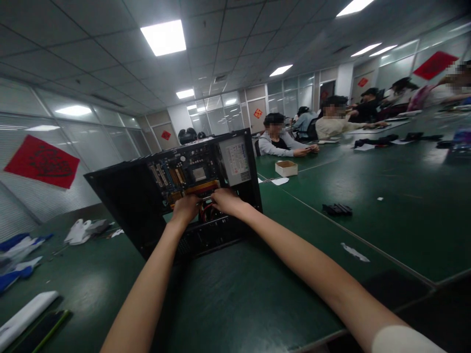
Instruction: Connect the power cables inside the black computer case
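An open black computer case [119, 211] stands on the green table in front of me, its inside facing me. In it a motherboard [172, 169] shows several slots and a square metallic processor [199, 174]. At the upper right sits a power supply [234, 159] with a white label. My left hand [187, 208] and my right hand [225, 200] reach in at the board's lower edge, just below an orange-red memory slot [201, 187]. Both have their fingers closed. A thin pale edge shows between them, but its kind is unclear. Red and black cables [208, 213] hang underneath.
The green table [294, 294] carries a small open box [286, 168], a black plastic piece [337, 210] and a torn white scrap [354, 252]. Left lie white and blue wrappings [22, 257] and a phone-like slab [42, 331]. A person [281, 139] sits beyond; others are farther back.
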The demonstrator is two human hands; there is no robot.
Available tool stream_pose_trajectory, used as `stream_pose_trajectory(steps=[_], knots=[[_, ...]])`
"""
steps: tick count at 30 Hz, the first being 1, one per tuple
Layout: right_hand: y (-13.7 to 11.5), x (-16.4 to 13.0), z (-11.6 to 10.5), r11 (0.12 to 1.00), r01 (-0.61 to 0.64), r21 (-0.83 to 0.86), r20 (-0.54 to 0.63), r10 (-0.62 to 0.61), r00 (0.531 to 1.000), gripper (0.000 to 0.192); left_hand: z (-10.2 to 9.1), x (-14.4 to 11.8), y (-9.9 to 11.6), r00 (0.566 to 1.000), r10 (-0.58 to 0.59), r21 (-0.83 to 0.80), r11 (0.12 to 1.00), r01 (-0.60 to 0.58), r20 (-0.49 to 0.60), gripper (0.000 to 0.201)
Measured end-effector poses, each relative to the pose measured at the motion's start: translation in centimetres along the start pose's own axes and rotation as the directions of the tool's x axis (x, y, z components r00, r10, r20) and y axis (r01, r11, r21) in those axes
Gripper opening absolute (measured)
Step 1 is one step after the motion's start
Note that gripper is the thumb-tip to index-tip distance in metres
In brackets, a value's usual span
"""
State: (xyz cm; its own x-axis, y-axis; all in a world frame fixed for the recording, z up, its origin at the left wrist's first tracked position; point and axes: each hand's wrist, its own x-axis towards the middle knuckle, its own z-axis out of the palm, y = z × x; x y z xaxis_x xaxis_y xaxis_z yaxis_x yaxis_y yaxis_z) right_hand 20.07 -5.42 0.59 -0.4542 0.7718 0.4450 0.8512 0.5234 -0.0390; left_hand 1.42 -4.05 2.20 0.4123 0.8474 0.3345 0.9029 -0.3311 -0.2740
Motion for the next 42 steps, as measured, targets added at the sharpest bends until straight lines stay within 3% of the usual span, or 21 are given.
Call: stream_pose_trajectory(steps=[8, 14, 18, 25, 35, 42], knots=[[-0.1, 0.1, 0.1, 0.998, 0.04, -0.041, -0.028, -0.041, 0.999, 0.018, -0.2, 0.2, 0.4, 0.999, -0.051, 0.024, 0.998, 0.051, -0.001, 0.034], [0.0, 1.3, 0.2, 0.954, 0.264, -0.139, -0.064, -0.275, 0.959, 0.019, -0.1, 0.4, 0.2, 0.998, -0.069, 0.019, 0.997, 0.069, -0.005, 0.033], [0.3, 2.6, 0.3, 0.93, 0.324, -0.175, -0.02, -0.333, 0.943, 0.021, -0.2, 0.3, 0.2, 0.997, -0.077, 0.008, 0.997, 0.077, -0.007, 0.034], [0.2, 3.1, 0.9, 0.958, 0.222, -0.183, 0.033, -0.22, 0.975, 0.025, 0.0, 0.2, 0.0, 0.997, -0.08, -0.036, 0.996, 0.08, -0.01, 0.033], [-0.5, 2.7, 1.0, 0.979, 0.078, -0.186, 0.017, -0.077, 0.997, 0.025, 1.0, -0.1, -0.7, 0.994, -0.106, -0.168, 0.981, 0.1, -0.025, 0.034], [-0.7, 2.4, 0.6, 0.98, 0.041, -0.193, 0.027, -0.037, 0.999, 0.027, 1.5, -0.2, -0.8, 0.99, -0.136, -0.233, 0.964, 0.126, -0.028, 0.037]])
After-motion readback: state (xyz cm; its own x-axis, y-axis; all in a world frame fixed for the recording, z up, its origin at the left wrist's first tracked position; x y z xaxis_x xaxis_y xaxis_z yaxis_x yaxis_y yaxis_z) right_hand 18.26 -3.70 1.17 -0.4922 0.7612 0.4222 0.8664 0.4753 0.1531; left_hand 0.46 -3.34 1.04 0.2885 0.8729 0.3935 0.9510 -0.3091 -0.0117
